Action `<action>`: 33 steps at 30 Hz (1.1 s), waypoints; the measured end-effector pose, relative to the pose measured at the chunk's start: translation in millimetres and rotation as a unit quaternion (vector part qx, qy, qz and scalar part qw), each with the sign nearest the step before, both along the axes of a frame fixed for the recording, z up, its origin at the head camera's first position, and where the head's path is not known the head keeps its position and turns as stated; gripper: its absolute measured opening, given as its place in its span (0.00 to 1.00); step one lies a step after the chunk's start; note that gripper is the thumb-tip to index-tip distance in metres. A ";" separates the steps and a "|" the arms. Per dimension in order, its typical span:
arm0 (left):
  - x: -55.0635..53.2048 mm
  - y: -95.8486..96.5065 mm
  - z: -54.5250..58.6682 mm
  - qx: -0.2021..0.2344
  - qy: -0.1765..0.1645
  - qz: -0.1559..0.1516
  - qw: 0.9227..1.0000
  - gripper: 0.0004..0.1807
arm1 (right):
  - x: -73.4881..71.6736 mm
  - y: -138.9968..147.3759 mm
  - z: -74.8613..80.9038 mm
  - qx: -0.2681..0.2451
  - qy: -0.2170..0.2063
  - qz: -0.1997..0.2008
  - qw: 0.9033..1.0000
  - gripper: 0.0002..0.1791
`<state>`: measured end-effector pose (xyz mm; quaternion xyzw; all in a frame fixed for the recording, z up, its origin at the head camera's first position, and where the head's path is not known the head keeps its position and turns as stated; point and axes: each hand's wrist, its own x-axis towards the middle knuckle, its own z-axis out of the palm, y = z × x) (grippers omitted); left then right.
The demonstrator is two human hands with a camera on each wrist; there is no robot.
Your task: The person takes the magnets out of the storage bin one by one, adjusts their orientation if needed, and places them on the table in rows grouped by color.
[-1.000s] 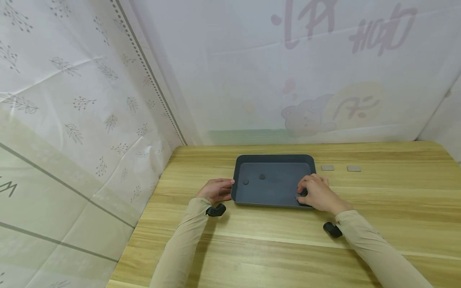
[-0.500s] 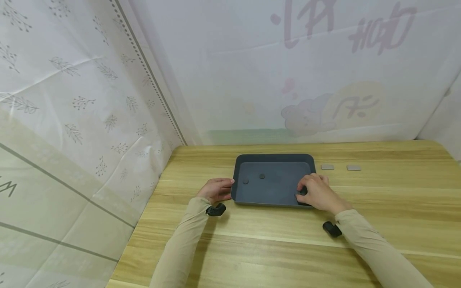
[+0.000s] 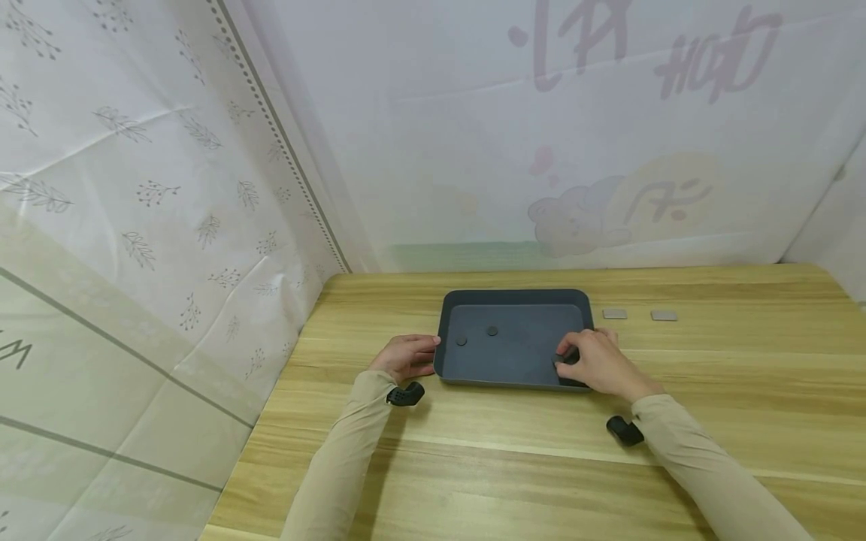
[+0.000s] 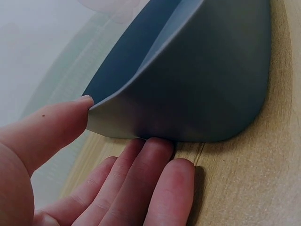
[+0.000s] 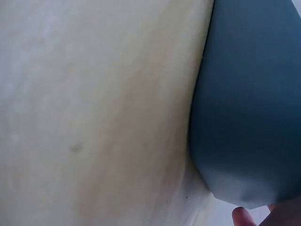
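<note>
A dark grey rectangular tray (image 3: 514, 368) stands on the wooden table. At its left side is my left hand (image 3: 407, 356); in the left wrist view its thumb (image 4: 61, 129) touches the rim and the nearly straight fingers (image 4: 171, 183) reach the base of the outer wall. Inside the tray's right end, my right hand (image 3: 595, 363) pinches a small dark disc (image 3: 558, 360) between thumb and index finger, mostly hidden by the fingertips. Two similar dark discs, a left disc (image 3: 461, 341) and a right disc (image 3: 492, 331), lie on the tray floor.
Two flat grey rectangular pieces, a nearer piece (image 3: 614, 314) and a farther piece (image 3: 664, 315), lie on the table to the tray's right. A printed white cloth (image 3: 473, 188) hangs behind the table's back edge, and another patterned cloth (image 3: 169, 188) hangs at left.
My right fingertips have shifted slightly up in the head view with the dark disc between them. My left hand and the tray have stayed in place.
</note>
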<state>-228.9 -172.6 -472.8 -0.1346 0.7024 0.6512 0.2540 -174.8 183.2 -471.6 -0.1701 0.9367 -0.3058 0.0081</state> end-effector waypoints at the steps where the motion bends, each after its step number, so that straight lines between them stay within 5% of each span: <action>1: 0.1 0.0 -0.1 -0.001 0.000 0.000 1.000 0.24 | 0.1 0.4 0.2 -0.006 -0.002 0.001 1.000 0.07; 14: 2.2 1.7 2.0 -0.006 -0.001 0.005 1.000 0.25 | 1.6 8.2 -2.6 -0.119 -0.073 -0.001 0.990 0.09; 33: 0.3 0.6 0.1 -0.009 0.000 0.006 1.000 0.24 | 2.4 12.5 2.7 -0.172 -0.080 0.013 0.982 0.13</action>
